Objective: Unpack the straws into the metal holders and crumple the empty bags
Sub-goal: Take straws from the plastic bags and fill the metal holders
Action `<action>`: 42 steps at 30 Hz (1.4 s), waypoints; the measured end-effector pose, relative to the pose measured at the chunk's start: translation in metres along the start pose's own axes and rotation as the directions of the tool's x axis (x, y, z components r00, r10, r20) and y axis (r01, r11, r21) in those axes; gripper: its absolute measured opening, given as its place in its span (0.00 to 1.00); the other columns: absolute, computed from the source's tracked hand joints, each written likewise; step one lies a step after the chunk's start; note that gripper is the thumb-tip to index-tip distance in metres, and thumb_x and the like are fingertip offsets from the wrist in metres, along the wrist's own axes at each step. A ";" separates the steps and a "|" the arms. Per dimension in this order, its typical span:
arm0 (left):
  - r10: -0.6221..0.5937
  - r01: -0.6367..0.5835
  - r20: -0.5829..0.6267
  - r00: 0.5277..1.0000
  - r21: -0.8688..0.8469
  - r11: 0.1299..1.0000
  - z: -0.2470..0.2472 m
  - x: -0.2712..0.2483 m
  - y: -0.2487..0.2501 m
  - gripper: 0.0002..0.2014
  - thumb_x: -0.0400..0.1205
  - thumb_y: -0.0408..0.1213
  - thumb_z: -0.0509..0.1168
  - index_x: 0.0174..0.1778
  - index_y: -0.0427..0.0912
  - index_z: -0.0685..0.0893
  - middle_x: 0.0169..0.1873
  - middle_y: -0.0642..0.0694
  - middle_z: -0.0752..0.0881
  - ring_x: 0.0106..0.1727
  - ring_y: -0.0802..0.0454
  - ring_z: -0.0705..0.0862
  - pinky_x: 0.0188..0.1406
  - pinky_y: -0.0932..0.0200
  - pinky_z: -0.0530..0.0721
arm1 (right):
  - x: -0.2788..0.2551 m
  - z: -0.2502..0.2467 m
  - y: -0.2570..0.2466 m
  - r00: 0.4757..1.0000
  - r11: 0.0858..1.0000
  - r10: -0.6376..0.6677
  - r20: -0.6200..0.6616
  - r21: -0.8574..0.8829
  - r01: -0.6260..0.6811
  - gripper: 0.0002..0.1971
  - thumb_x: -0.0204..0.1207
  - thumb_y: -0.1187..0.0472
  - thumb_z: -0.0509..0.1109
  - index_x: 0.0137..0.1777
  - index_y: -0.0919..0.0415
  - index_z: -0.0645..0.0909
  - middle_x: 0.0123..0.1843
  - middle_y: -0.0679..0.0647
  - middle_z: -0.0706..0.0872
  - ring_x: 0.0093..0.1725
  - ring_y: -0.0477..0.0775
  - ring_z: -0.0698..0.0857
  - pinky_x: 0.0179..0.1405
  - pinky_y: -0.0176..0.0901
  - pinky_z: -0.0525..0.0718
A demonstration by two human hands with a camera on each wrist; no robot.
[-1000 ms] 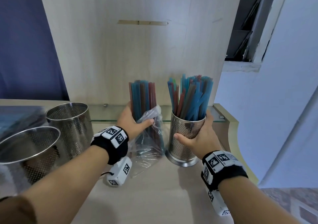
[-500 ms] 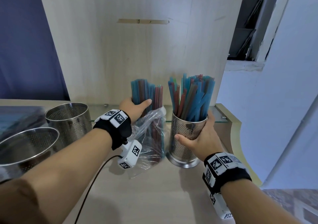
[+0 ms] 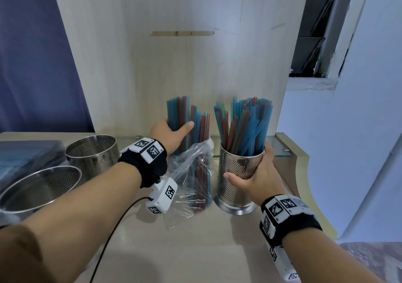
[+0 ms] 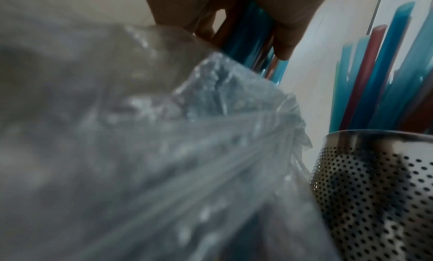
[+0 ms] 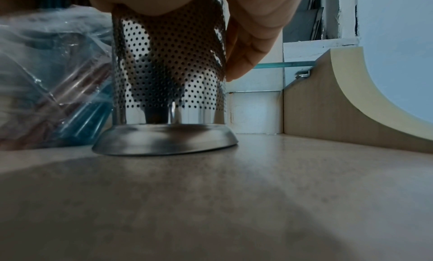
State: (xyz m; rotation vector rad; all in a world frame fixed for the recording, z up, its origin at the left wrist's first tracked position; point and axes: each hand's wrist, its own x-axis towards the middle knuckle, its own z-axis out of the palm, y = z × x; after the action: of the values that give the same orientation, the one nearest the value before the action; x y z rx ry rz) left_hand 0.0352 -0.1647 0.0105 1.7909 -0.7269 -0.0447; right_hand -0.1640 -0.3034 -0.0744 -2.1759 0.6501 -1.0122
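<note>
A bundle of blue and red straws [image 3: 187, 119] sticks up out of a clear plastic bag [image 3: 191, 178] standing on the counter. My left hand [image 3: 171, 133] grips the bundle just above the bag's mouth; in the left wrist view the fingers [image 4: 284, 40] curl round the straws [image 4: 248, 42] over the bag [image 4: 164, 153]. Just to the right a perforated metal holder [image 3: 239, 178] stands upright, full of straws [image 3: 245, 126]. My right hand [image 3: 256, 174] wraps its side, seen also as the holder [image 5: 168, 79] under my right hand [image 5: 246, 42].
Two empty perforated metal holders [image 3: 92, 154] [image 3: 39, 187] stand at the left, beside a flat dark pack [image 3: 26, 156]. A glass shelf [image 3: 278, 148] and a wooden side panel [image 3: 293, 163] bound the counter [image 3: 206, 250] at the back right. A wooden board [image 3: 174, 54] rises behind.
My left hand has slid up the bundle and lifted the straws higher out of the bag. The right hand stays on the holder, which has not moved.
</note>
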 end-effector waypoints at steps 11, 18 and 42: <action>0.044 -0.047 -0.041 0.998 -0.098 0.994 -0.008 0.007 0.013 0.23 0.78 0.52 0.73 0.62 0.40 0.85 0.49 0.47 0.89 0.49 0.51 0.88 0.41 0.63 0.82 | -0.001 -0.001 -0.001 1.000 1.000 -0.006 0.002 -0.022 0.006 0.57 0.56 0.41 0.87 0.77 0.37 0.49 0.72 0.47 0.78 0.67 0.49 0.81 0.64 0.37 0.75; 0.064 -0.067 -0.027 0.998 -0.098 0.993 -0.016 0.014 0.019 0.20 0.80 0.51 0.71 0.57 0.37 0.86 0.46 0.47 0.90 0.47 0.51 0.88 0.55 0.51 0.86 | 0.000 -0.002 -0.001 1.000 1.000 -0.007 0.007 -0.012 0.007 0.57 0.56 0.41 0.87 0.77 0.36 0.49 0.73 0.48 0.78 0.69 0.51 0.80 0.68 0.42 0.77; 0.358 -0.320 -0.066 0.931 -0.614 0.721 -0.066 -0.001 0.119 0.06 0.86 0.33 0.64 0.42 0.40 0.79 0.29 0.50 0.82 0.33 0.53 0.83 0.40 0.53 0.86 | 0.002 -0.001 0.002 1.000 1.000 -0.007 -0.003 0.008 0.007 0.59 0.56 0.42 0.87 0.80 0.43 0.50 0.73 0.50 0.77 0.69 0.54 0.81 0.67 0.45 0.78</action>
State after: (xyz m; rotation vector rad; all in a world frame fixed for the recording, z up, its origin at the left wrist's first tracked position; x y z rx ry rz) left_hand 0.0061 -0.1271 0.1376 1.0083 -0.9471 -0.0793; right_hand -0.1640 -0.3064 -0.0744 -2.1712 0.6393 -1.0197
